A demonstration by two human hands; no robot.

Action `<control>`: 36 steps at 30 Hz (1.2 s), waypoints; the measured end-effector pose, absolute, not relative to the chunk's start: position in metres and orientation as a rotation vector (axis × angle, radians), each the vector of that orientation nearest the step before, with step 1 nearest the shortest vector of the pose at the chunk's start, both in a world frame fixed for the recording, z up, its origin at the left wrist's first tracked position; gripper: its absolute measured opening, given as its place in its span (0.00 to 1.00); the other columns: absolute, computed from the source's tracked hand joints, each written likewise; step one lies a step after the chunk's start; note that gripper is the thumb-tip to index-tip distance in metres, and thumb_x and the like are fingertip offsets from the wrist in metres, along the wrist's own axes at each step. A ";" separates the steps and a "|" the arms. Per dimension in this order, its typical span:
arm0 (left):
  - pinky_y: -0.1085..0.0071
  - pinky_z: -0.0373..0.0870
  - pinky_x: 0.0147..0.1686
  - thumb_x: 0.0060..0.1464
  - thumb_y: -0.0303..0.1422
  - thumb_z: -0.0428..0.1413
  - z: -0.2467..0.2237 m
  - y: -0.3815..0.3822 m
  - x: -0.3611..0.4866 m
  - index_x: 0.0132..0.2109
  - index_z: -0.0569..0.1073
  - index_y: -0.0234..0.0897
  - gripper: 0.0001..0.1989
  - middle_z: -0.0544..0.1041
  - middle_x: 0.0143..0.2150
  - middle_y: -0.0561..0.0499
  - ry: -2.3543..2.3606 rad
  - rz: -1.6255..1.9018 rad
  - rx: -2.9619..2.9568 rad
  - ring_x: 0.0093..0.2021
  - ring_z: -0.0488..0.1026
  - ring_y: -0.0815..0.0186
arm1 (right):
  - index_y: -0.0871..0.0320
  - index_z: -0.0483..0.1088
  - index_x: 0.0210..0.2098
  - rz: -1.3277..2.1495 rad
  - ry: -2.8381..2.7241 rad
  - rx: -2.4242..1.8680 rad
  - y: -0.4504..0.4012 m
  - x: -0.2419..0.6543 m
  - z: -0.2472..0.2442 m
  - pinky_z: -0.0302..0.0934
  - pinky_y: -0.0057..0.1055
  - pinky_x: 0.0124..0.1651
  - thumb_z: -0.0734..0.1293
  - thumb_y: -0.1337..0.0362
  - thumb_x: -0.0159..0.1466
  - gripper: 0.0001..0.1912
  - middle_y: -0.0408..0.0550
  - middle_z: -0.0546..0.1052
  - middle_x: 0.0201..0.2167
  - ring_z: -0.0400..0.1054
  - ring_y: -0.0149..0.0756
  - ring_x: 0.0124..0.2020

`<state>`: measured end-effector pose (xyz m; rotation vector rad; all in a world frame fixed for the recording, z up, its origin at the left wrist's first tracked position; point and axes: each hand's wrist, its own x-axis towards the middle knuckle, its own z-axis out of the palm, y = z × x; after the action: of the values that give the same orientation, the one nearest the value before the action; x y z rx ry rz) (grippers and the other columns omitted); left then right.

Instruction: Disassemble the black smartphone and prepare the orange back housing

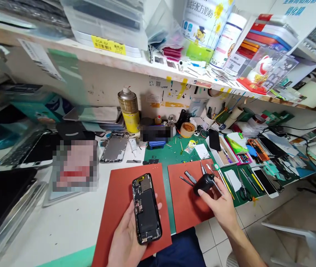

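Observation:
My left hand (126, 230) is wrapped round an opened smartphone (149, 204), its inner parts facing up. A dark battery fills much of the phone, and a yellow patch shows near its top end. Below the phone lies a red mat (116, 193). To the right, my right hand (221, 205) grips a small black bottle (204, 184) that is tilted, its cap end toward the upper right. The bottle is over a second red mat (181, 209). Beside it are a grey screwdriver (189, 175) and a thin dark tool (186, 181).
A yellow spray can (130, 111) stands at the back. On the right of the green cutting mat (171, 148) are scissors (243, 190), a white phone (265, 182) and several tools. A loaded shelf (135, 66) runs above. Stacked screens (5, 204) lie far left.

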<state>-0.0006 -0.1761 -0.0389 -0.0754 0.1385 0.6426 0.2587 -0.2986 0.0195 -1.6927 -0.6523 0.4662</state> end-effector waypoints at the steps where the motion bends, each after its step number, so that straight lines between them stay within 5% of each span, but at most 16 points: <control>1: 0.51 0.79 0.63 0.80 0.41 0.36 -0.040 -0.176 -0.001 0.66 0.80 0.46 0.29 0.77 0.67 0.42 0.141 0.640 -0.077 0.65 0.77 0.44 | 0.57 0.78 0.56 0.411 -0.701 -1.729 -0.290 0.266 0.025 0.79 0.44 0.53 0.81 0.50 0.60 0.29 0.54 0.86 0.47 0.83 0.47 0.45; 7: 0.49 0.76 0.66 0.79 0.42 0.44 -0.048 -0.175 -0.007 0.69 0.76 0.51 0.23 0.75 0.70 0.45 0.226 0.620 -0.081 0.68 0.74 0.44 | 0.56 0.75 0.56 0.053 -0.848 -1.964 -0.220 0.346 0.060 0.74 0.43 0.50 0.77 0.48 0.58 0.31 0.51 0.85 0.44 0.79 0.46 0.42; 15: 0.49 0.76 0.66 0.79 0.42 0.45 -0.048 -0.176 -0.004 0.70 0.76 0.47 0.23 0.72 0.71 0.41 0.269 0.639 -0.077 0.68 0.73 0.42 | 0.58 0.74 0.53 -0.006 -0.833 -2.240 -0.120 0.428 0.052 0.66 0.41 0.52 0.77 0.58 0.56 0.27 0.57 0.84 0.44 0.76 0.50 0.45; 25: 0.51 0.83 0.58 0.79 0.37 0.46 -0.037 -0.178 0.003 0.69 0.77 0.46 0.22 0.79 0.66 0.41 0.396 0.672 -0.024 0.63 0.79 0.42 | 0.54 0.75 0.50 0.045 -1.112 -2.276 -0.098 0.397 0.047 0.64 0.36 0.46 0.77 0.52 0.60 0.22 0.47 0.83 0.40 0.74 0.44 0.40; 36: 0.61 0.83 0.53 0.76 0.38 0.54 -0.005 -0.181 0.013 0.74 0.70 0.41 0.25 0.85 0.60 0.42 0.621 0.636 0.023 0.58 0.85 0.49 | 0.57 0.75 0.52 0.027 -1.294 -2.350 -0.063 0.373 0.027 0.63 0.46 0.56 0.79 0.54 0.59 0.25 0.57 0.78 0.45 0.68 0.57 0.54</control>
<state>0.0126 -0.1807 -0.0055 0.0228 0.6210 0.6357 0.3728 -0.0635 0.0271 -2.3501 -1.2940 0.0273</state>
